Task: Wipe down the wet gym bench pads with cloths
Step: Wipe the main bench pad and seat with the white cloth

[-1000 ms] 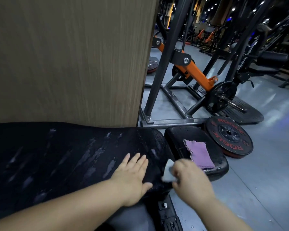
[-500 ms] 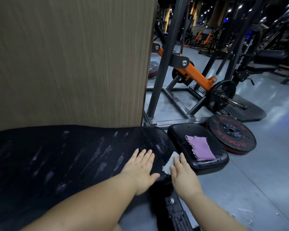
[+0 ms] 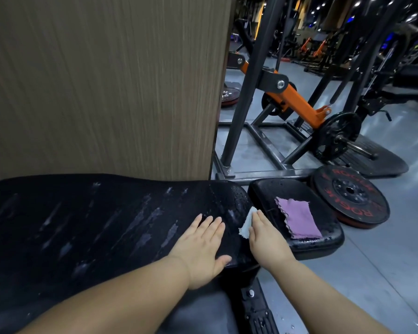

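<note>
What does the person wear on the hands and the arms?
Nothing visible. The left hand and right hand are bare: no gloves, rings or watch. The left forearm and right forearm are also bare, with no sleeve in view.

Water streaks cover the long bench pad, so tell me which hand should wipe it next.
Right. The right hand presses the white cloth on the end of the long pad, beside the water drops. The left hand lies flat on the pad, bare; the purple cloth lies on the small pad.
</note>
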`<state>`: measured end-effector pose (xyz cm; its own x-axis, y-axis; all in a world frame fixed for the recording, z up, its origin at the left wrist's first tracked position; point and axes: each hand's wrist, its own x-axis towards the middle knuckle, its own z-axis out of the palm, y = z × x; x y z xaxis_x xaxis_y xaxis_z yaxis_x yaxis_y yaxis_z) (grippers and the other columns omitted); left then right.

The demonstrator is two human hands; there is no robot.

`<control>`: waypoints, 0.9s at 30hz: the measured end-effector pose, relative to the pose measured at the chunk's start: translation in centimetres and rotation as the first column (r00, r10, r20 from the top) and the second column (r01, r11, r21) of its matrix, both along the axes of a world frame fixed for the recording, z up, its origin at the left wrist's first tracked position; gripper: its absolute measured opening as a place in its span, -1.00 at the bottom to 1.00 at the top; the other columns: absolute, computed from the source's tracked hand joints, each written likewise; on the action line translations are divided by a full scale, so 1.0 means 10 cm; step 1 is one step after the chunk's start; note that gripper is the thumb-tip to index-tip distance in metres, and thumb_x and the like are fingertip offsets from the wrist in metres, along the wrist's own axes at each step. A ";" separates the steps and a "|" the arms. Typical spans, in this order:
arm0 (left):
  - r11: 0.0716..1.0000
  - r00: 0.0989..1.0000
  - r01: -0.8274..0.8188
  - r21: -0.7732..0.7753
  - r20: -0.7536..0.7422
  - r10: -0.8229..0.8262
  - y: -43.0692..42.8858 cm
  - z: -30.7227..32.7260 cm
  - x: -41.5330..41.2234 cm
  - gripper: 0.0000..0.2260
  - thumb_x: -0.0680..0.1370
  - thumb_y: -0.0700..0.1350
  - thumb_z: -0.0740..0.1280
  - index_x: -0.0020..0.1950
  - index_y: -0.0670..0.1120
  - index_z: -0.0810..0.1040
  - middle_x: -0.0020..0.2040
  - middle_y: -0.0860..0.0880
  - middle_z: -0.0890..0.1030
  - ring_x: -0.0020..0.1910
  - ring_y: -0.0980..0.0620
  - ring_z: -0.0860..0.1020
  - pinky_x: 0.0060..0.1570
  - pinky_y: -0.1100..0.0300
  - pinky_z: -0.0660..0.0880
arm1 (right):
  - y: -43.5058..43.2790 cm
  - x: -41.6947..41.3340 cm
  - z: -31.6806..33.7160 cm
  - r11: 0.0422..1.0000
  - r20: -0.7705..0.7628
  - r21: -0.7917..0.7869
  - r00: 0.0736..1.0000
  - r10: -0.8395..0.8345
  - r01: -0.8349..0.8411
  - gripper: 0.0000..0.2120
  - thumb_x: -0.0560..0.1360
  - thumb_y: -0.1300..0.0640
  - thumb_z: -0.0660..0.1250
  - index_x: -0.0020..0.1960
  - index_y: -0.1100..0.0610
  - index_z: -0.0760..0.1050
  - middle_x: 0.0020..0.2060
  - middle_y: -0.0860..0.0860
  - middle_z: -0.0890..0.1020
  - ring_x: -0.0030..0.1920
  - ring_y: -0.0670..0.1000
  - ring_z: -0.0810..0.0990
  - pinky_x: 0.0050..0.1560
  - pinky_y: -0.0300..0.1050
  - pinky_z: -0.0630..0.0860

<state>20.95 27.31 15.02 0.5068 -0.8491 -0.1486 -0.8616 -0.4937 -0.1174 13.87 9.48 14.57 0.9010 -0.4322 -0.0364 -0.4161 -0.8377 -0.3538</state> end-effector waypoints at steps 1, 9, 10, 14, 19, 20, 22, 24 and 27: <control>1.000 1.000 -0.001 -0.005 0.001 0.001 0.00 0.00 0.00 -0.33 0.61 0.25 -0.20 0.57 -0.14 -0.24 0.59 -0.08 -0.24 0.56 -0.04 -0.27 0.48 -0.04 -0.36 | -0.03 0.04 0.01 1.000 -0.016 0.001 1.000 0.018 -0.018 -0.51 0.67 0.15 -0.03 0.57 0.20 -0.01 0.56 0.04 0.02 0.55 -0.06 0.01 0.46 -0.28 0.02; 0.997 0.999 0.013 -0.072 -0.037 -0.016 0.01 -0.03 0.01 -0.18 0.40 0.28 -0.43 0.57 -0.12 -0.25 0.59 -0.05 -0.24 0.55 -0.01 -0.29 0.46 0.00 -0.40 | -0.28 0.45 0.04 0.996 -0.119 -0.007 0.989 0.088 -0.090 -0.50 0.64 0.17 0.01 0.56 0.20 0.03 0.56 0.08 0.04 0.47 0.11 0.25 0.38 -0.11 0.27; 0.997 0.999 0.015 -0.076 -0.042 -0.018 0.01 -0.03 0.02 -0.18 0.39 0.28 -0.43 0.57 -0.12 -0.25 0.59 -0.05 -0.25 0.55 -0.01 -0.29 0.46 0.00 -0.40 | -0.32 0.53 0.03 0.995 -0.127 -0.011 0.987 0.095 -0.098 -0.52 0.63 0.19 0.02 0.53 0.23 0.08 0.54 0.10 0.10 0.45 0.14 0.29 0.36 -0.10 0.28; 0.995 0.998 0.027 -0.093 -0.060 -0.032 0.01 -0.02 0.04 -0.19 0.40 0.26 -0.44 0.57 -0.12 -0.25 0.59 -0.04 -0.25 0.55 0.01 -0.29 0.47 0.01 -0.40 | -0.43 0.85 0.06 0.989 -0.155 -0.045 0.979 0.130 -0.138 -0.53 0.59 0.26 0.04 0.48 0.30 0.15 0.43 0.16 0.29 0.36 0.18 0.37 0.33 -0.05 0.30; 0.992 0.995 -0.005 -0.124 -0.098 -0.007 0.02 -0.01 0.06 -0.32 0.52 0.21 -0.35 0.58 -0.08 -0.25 0.58 0.01 -0.26 0.54 0.06 -0.30 0.46 0.02 -0.41 | -0.50 1.27 0.14 0.978 -0.213 -0.124 0.968 0.136 -0.165 -0.58 0.59 0.28 0.08 0.45 0.29 0.24 0.42 0.18 0.35 0.40 0.14 0.35 0.35 -0.10 0.25; 0.992 0.994 -0.016 -0.124 -0.110 0.002 0.02 -0.01 0.06 -0.38 0.58 0.19 -0.29 0.58 -0.08 -0.25 0.58 0.02 -0.26 0.54 0.06 -0.30 0.47 0.01 -0.40 | -0.46 1.31 0.19 0.991 -0.216 -0.038 0.969 0.117 -0.128 -0.63 0.59 0.27 0.11 0.39 0.25 0.33 0.35 0.17 0.43 0.34 0.16 0.41 0.29 -0.09 0.30; 0.992 0.991 -0.024 -0.124 -0.131 0.008 0.02 0.00 0.07 -0.43 0.66 0.15 -0.19 0.58 -0.08 -0.25 0.58 0.03 -0.26 0.54 0.07 -0.30 0.48 -0.01 -0.38 | -0.39 1.42 0.26 0.990 -0.157 0.140 0.987 0.046 -0.024 -0.66 0.60 0.23 0.13 0.35 0.19 0.41 0.30 0.13 0.50 0.31 0.15 0.43 0.27 -0.09 0.31; 0.992 0.992 -0.024 -0.121 -0.129 0.008 0.01 0.00 0.07 -0.44 0.67 0.13 -0.17 0.58 -0.08 -0.24 0.59 0.02 -0.25 0.55 0.06 -0.29 0.48 -0.03 -0.37 | -0.42 1.40 0.21 0.945 -0.288 -0.239 0.946 0.152 -0.225 -0.67 0.62 0.23 0.10 0.35 0.21 0.42 0.30 0.08 0.50 0.34 0.12 0.39 0.40 -0.07 0.22; 0.993 0.994 -0.030 -0.115 -0.112 0.017 0.01 -0.01 0.07 -0.45 0.67 0.12 -0.16 0.59 -0.09 -0.22 0.59 0.01 -0.21 0.55 0.04 -0.26 0.49 -0.05 -0.34 | -0.55 1.37 0.17 0.752 -0.417 -0.550 0.900 0.131 -0.364 -0.57 0.64 0.12 -0.03 0.50 0.11 0.21 0.16 -0.17 0.60 0.11 -0.20 0.50 0.47 -0.07 -0.03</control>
